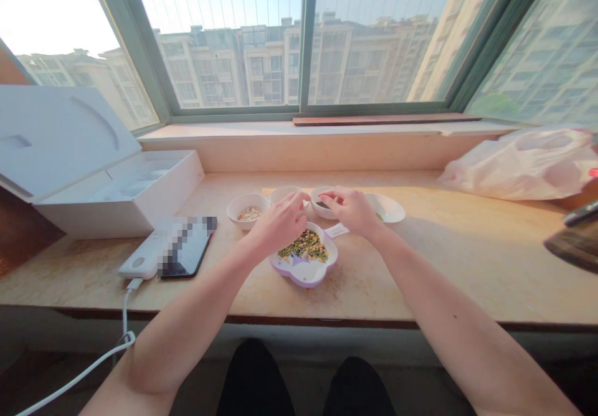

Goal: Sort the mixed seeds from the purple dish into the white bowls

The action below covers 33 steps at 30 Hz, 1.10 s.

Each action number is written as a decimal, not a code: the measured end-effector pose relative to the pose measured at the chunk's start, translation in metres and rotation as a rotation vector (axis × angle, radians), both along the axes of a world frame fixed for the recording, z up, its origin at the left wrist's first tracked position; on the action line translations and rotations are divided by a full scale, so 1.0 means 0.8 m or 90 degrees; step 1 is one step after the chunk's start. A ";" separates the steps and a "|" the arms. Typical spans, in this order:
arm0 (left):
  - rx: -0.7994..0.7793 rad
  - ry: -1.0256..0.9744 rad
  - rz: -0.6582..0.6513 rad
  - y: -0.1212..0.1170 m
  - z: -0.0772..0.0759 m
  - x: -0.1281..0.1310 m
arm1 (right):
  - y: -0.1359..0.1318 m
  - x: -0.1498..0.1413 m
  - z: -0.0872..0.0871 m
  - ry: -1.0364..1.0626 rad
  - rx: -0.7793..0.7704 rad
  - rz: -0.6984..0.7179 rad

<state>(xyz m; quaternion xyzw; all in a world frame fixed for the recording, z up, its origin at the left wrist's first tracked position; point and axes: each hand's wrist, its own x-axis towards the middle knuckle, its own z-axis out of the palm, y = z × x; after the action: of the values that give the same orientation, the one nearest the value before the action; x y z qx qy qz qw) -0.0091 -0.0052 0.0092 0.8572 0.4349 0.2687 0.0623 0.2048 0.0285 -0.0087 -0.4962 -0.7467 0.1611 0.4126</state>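
A purple-rimmed, flower-shaped bowl (306,278) stands in the middle of the table, holding mixed beans (306,246) in green, yellow and orange. My left hand (283,222) is over its back left edge, fingers curled together toward a white bowl (283,192) behind; whatever they grip is hidden. My right hand (349,209) reaches to a small white bowl (322,192) with dark contents, thumb and fingers closed at its rim. Anything between those fingertips is too small to name. At left is a white bowl (247,203) with pale and reddish pieces; at right, a white dish (392,209) with a few green bits.
An open white box (163,198) stands at the left, near a white power bank (142,257) with a cable and a phone (194,251). A plastic bag (523,160) lies at the right, with a dark object (574,241) by the edge. Windows rise behind.
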 end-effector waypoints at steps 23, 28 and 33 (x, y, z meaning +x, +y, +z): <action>-0.068 0.262 -0.163 0.005 -0.022 0.003 | 0.019 0.016 -0.010 -0.232 0.010 -0.095; -0.057 0.263 -0.147 0.003 -0.016 0.002 | 0.017 0.015 -0.009 -0.218 0.015 -0.099; -0.048 0.294 -0.123 0.005 -0.012 0.002 | 0.015 0.014 -0.008 -0.200 0.025 -0.095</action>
<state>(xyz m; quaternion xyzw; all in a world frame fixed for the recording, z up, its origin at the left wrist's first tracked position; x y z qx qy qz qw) -0.0079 -0.0012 -0.0004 0.9305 0.3635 0.0421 0.0190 0.2164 0.0405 -0.0148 -0.5614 -0.7660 0.0357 0.3111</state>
